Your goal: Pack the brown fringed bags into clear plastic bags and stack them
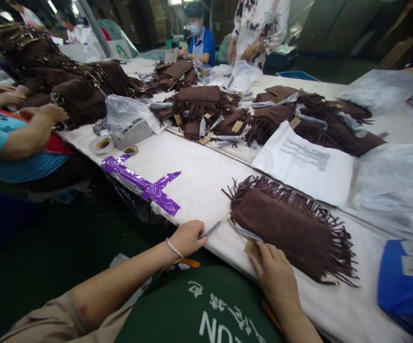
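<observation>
Okay, one folded brown fringed scarf (292, 228) lies on the white table (199, 181), lower centre-right of the frame, just beyond the person's hands. The left hand (188, 237) is at lower centre, fingers curled tight round a slim grey pen (210, 229) that points toward the scarf. The right hand (274, 271) has its fingertips laid on the cardboard tag (252, 248) at the scarf's near end. I can't tell if it pinches the tag or only presses it. Progress looks early. This piece is folded and tagged but not in a bag. Heaps of brown pieces (206, 107) wait at upper centre, and clear bags (396, 190) lie at right. A printed white sheet (303, 164) sits just beyond the scarf.
</observation>
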`<act>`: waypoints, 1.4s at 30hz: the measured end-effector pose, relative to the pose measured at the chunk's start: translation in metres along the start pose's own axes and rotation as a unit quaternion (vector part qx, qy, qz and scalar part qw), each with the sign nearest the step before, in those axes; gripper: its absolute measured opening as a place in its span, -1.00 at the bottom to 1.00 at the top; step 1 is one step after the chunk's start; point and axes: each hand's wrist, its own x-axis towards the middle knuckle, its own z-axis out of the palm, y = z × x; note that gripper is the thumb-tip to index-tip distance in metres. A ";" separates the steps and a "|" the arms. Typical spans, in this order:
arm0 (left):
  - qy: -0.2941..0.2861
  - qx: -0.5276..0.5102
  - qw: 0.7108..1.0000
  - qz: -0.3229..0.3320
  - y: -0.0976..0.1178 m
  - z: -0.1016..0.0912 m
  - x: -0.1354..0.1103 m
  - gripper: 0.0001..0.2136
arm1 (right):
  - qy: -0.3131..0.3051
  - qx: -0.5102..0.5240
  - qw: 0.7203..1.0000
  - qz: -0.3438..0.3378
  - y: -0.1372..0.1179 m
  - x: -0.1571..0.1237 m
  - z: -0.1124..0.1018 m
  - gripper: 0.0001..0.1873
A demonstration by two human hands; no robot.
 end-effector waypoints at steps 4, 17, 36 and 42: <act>-0.098 -0.226 0.966 -0.084 0.000 -0.018 0.005 -0.72 | -0.022 -0.012 0.999 0.026 -0.002 0.002 -0.006 -0.76; -0.211 -0.519 0.812 -0.163 -0.014 -0.011 -0.002 -0.50 | -0.194 0.200 0.961 0.009 -0.034 0.037 -0.057 -0.82; -0.331 -0.560 0.754 -0.094 0.107 0.096 0.044 -0.72 | -0.107 -0.004 0.989 -0.105 0.009 0.084 -0.018 -0.27; -0.344 -0.555 0.749 -0.117 0.032 0.042 0.027 -0.59 | -0.026 -0.062 0.993 -0.101 0.019 0.060 0.000 -0.15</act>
